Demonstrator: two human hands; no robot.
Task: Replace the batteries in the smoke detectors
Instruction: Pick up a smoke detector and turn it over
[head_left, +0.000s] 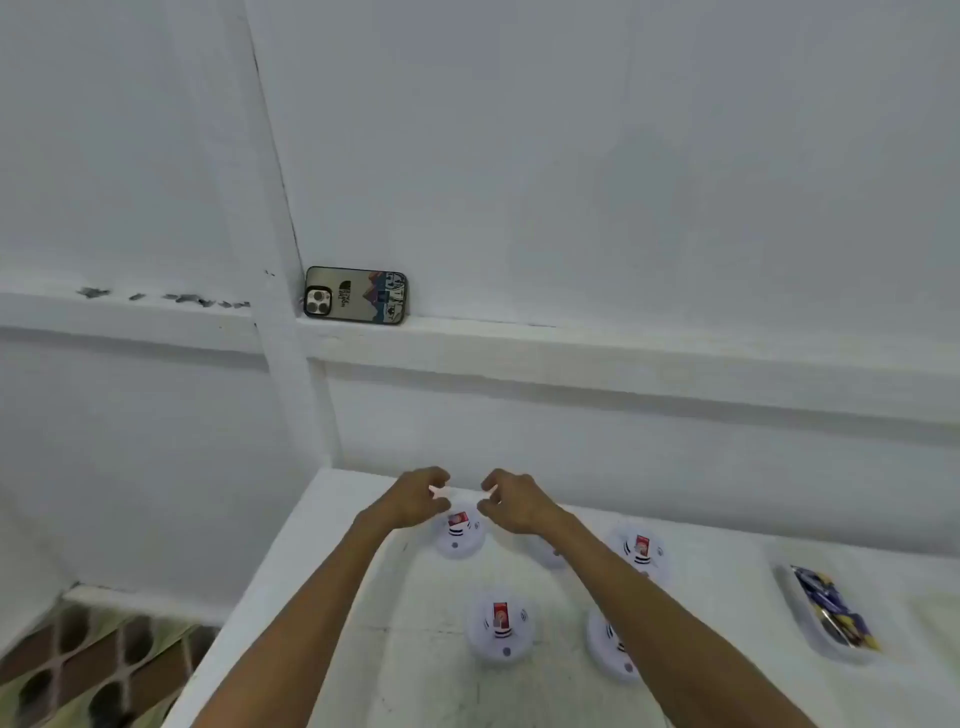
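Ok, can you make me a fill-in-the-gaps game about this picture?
1. The table holds ___ smoke detectors.
2. The left hand and right hand hover above the far-___ detector.
3. The phone stands on a ledge, leaning against the ___.
4. The tray sits on the table's ___ side.

Missing words: five; left; wall; right.

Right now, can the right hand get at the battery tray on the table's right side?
Probably yes. The right hand hovers above the table, and the battery tray lies uncovered to its right, with only a low smoke detector between them.
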